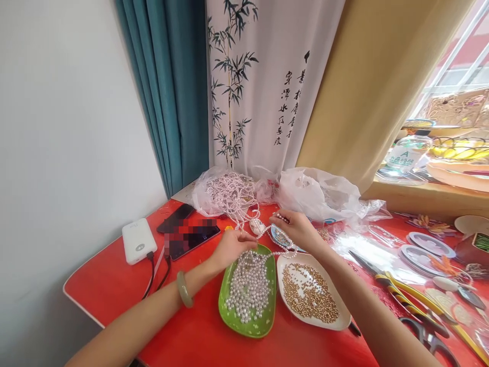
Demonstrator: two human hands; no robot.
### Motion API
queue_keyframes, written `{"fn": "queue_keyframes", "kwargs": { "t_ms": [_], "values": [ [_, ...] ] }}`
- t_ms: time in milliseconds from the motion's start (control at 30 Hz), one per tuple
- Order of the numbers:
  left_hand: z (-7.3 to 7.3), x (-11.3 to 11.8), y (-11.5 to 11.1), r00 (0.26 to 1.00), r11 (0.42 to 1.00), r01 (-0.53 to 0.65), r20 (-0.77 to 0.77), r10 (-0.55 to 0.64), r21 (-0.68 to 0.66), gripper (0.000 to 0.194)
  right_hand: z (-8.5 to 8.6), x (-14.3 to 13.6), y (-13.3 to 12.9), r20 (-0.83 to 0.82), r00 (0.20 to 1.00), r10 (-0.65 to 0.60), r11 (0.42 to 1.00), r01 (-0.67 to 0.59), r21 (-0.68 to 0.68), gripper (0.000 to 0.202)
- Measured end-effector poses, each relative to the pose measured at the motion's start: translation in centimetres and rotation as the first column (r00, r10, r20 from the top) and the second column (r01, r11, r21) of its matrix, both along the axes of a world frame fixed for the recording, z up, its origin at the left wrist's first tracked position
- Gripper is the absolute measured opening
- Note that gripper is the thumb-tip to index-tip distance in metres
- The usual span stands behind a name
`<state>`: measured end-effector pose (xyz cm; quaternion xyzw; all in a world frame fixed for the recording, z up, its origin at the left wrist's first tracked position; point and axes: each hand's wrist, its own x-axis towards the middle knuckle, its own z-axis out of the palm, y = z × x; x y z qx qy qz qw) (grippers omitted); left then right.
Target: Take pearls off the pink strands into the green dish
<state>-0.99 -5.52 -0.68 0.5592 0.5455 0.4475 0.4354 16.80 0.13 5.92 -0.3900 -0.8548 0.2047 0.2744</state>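
Note:
My left hand (235, 247), with a pale bangle (184, 289) on its wrist, is above the far end of a green tray (224, 306). Its fingers are pinched on a string of pearl beads (289, 244). Further right, my right hand (296, 227) is closed on another stretch of the same string, with beads showing at the fingertips. The string hangs in a loop between the hands. Loose silvery pearl beads (250, 290) fill much of the green tray. Beside it, a white tray (340, 322) holds small gold beads (311, 298).
Behind the hands lie a heap of pink bead strings (233, 191) and a plastic bag (321, 191). A power bank (138, 240) and phones (194, 242) are at left. Pliers (397, 288) and scissors (430, 336) lie at right. A small blue dish (280, 237) stands near my right hand.

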Motion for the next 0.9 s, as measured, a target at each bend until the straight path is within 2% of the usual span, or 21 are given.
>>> {"fn": "queue_keyframes", "kwargs": {
  "t_ms": [133,333,500,633,733,833,900],
  "values": [
    [-0.8,-0.2,0.0,1.000,1.000,0.014,-0.011,-0.014,-0.014,0.018,0.5,1.2,0.9,-0.082,0.991,-0.110,0.994,0.108,-0.035,0.039],
    [0.2,-0.8,-1.0,0.981,0.999,0.026,-0.189,-0.033,-0.040,0.020,0.8,2.3,1.2,-0.107,0.982,-0.157,0.986,0.149,-0.078,0.039],
    [1.4,-1.8,-2.4,0.958,0.997,0.058,-0.278,-0.070,-0.050,0.017,0.7,1.6,0.7,-0.066,0.992,-0.106,0.994,0.104,-0.036,0.040],
    [1.9,-2.7,-3.1,0.959,0.997,0.062,-0.275,-0.070,-0.038,0.018,0.4,0.8,0.3,0.018,0.995,-0.095,0.995,0.095,0.033,0.032],
    [2.1,-2.9,-3.3,0.956,0.999,0.046,-0.289,-0.049,-0.014,0.018,0.1,0.2,0.0,0.082,0.995,-0.050,0.996,0.044,0.071,0.026],
    [2.7,-2.7,-3.6,0.927,0.999,0.020,-0.376,-0.006,0.035,0.018,-0.2,-0.5,-0.6,0.079,0.997,0.015,0.999,-0.018,0.036,0.023],
    [3.2,-2.3,-3.8,0.904,0.997,0.007,-0.427,0.026,0.077,0.017,-0.4,-1.0,-1.1,0.048,0.996,0.070,0.996,-0.067,-0.060,0.023]
  ]
}}
